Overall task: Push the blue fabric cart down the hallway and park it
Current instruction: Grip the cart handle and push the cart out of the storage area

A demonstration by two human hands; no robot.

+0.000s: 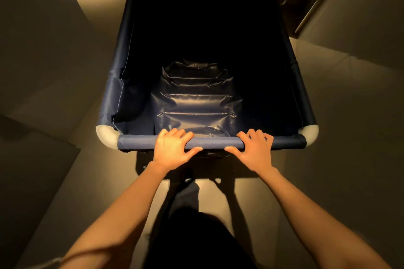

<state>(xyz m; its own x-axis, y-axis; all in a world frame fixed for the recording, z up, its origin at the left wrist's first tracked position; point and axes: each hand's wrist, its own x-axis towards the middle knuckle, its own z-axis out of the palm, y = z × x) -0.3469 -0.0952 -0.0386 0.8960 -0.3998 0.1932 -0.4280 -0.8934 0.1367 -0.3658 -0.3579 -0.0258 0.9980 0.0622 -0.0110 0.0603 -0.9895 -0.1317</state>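
Dim hallway with a pale tiled floor (328, 98); plain walls (39, 39) close in on both sides. The blue fabric cart (122, 94) stands directly ahead of me, its dark interior open from above, white corner fittings (106, 134) at the near rim. My left hand (172, 148) and right hand (255, 150) are both wrapped around the padded near rail (214, 142), thumbs underneath. Narrow strips of bare floor run along each side of the cart.

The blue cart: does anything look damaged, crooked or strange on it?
Nothing stands out. The blue cart looks whole, its liner is only wrinkled, and the left hand and right hand grip the near rail evenly.
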